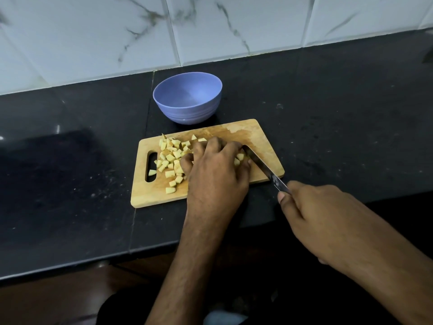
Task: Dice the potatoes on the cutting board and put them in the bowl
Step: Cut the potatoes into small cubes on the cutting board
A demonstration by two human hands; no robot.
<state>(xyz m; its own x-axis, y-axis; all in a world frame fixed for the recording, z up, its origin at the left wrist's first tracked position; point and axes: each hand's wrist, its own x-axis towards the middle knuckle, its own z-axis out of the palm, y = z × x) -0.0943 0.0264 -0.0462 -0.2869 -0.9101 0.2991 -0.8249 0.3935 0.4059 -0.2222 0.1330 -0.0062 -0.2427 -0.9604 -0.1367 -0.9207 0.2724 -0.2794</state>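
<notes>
Head view. A wooden cutting board (255,134) lies at the centre of the frame on a dark countertop (339,118). A heap of diced potato pieces (169,158) covers the board's left half, one piece (152,172) sitting in the handle slot at the left end. The left hand (215,174) arches over the middle of the board, fingers curled down onto potato that it largely hides; whether it pinches an uncut portion or merely gathers cubes cannot be told. The right hand (311,214), at centre right, grips the handle of a knife (262,166), whose blade slants up-left onto the board, its tip just beside the left fingertips. A lilac bowl (187,113) stands just beyond the board's upper edge and holds no potato; the transfer is not yet done.

Risks, as judged: the blade runs close to the curled fingers, so a slip on the wet board could nick them. Cubes near the slot and the lower left edge could roll onto the counter if swept carelessly. The light bowl could slide if pushed by the board.
</notes>
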